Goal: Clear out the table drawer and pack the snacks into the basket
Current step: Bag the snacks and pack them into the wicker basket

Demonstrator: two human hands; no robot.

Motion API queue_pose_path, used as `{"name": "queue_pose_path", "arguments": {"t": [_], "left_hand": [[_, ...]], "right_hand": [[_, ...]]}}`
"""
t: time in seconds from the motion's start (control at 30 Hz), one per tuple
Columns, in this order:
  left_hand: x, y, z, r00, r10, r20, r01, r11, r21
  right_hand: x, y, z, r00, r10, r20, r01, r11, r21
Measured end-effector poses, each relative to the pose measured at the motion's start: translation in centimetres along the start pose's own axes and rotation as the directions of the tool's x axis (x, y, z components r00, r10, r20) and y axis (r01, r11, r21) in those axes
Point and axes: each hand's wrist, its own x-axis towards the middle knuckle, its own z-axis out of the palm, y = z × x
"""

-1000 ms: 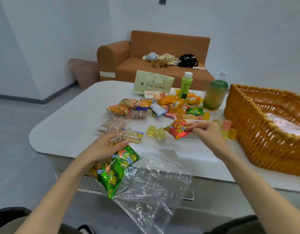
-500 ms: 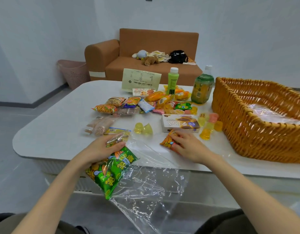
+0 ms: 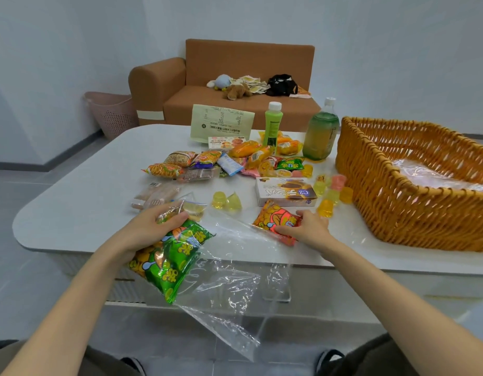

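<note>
On the white counter [image 3: 85, 191], left hand [image 3: 148, 226] fingers clutch a green snack bag [image 3: 175, 263]; right hand [image 3: 309, 230] fingers pinch an orange packet [image 3: 273, 218], basket [image 3: 398, 191] at two o'clock.

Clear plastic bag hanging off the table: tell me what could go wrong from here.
The clear plastic bag with the green snack packets hangs past the table edge, held only at its top by the left hand; it could slip and spill. The right hand on the orange packet sits close to the yellow jelly cups; lifting it might knock them.
</note>
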Motion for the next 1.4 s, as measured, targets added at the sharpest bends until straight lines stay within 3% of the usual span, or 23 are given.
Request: {"name": "queue_pose_path", "arguments": {"t": [0.2,0.37,0.57,0.63,0.77,0.9,1.03,1.1,1.17,1.23,1.3,1.4], "left_hand": [[-0.7,-0.8,-0.9,0.998,0.036,-0.059,-0.037,0.999,-0.004],[-0.9,-1.4,-1.3,0.997,0.029,-0.073,-0.030,1.000,-0.010],[-0.7,-1.1,-1.0,0.964,0.017,-0.265,-0.052,0.991,-0.127],[-0.7,-1.0,-0.8,0.947,0.007,-0.322,-0.068,0.981,-0.179],[-0.5,-0.7,-0.1,0.928,-0.099,-0.360,-0.032,0.940,-0.341],[-0.6,-0.2,1.0,0.960,-0.237,-0.151,0.107,0.805,-0.584],[-0.5,0.0,3.1,0.975,-0.172,-0.141,0.091,0.888,-0.451],[-0.4,0.3,3.8,0.977,-0.171,-0.130,0.093,0.882,-0.462],[-0.6,0.7,4.3,0.980,-0.170,-0.107,0.096,0.866,-0.491],[-0.7,0.8,4.6,0.989,-0.124,-0.086,0.070,0.881,-0.468],[-0.6,0.7,4.7,0.994,-0.079,-0.076,0.040,0.908,-0.418],[-0.7,0.9,4.8,0.999,-0.039,-0.027,0.025,0.915,-0.403]], "right_hand": [[0.5,-0.8,1.3,0.999,-0.024,-0.049,0.043,0.901,0.433],[-0.7,-2.6,1.0,0.991,-0.130,-0.004,0.110,0.821,0.561],[-4.1,-4.4,-4.1,0.985,-0.168,-0.049,0.130,0.513,0.848],[-5.3,-4.2,-5.0,0.979,-0.201,-0.019,0.127,0.539,0.833],[-6.7,-3.4,-5.1,0.954,-0.282,0.100,0.161,0.767,0.622],[-7.2,-3.2,-4.0,0.898,-0.342,0.276,0.197,0.874,0.444],[-6.4,-3.2,-2.6,0.935,-0.346,0.083,0.304,0.898,0.317],[-5.8,-3.3,-2.3,0.967,-0.249,0.057,0.197,0.869,0.454],[-5.6,-3.7,-2.1,0.958,-0.128,0.259,-0.093,0.712,0.696],[-5.8,-4.3,-2.0,0.884,-0.118,0.452,-0.322,0.546,0.773],[-5.8,-4.7,-1.6,0.831,-0.176,0.528,-0.397,0.477,0.784],[-5.9,-4.7,-0.7,0.801,-0.282,0.528,-0.329,0.530,0.781]]}}
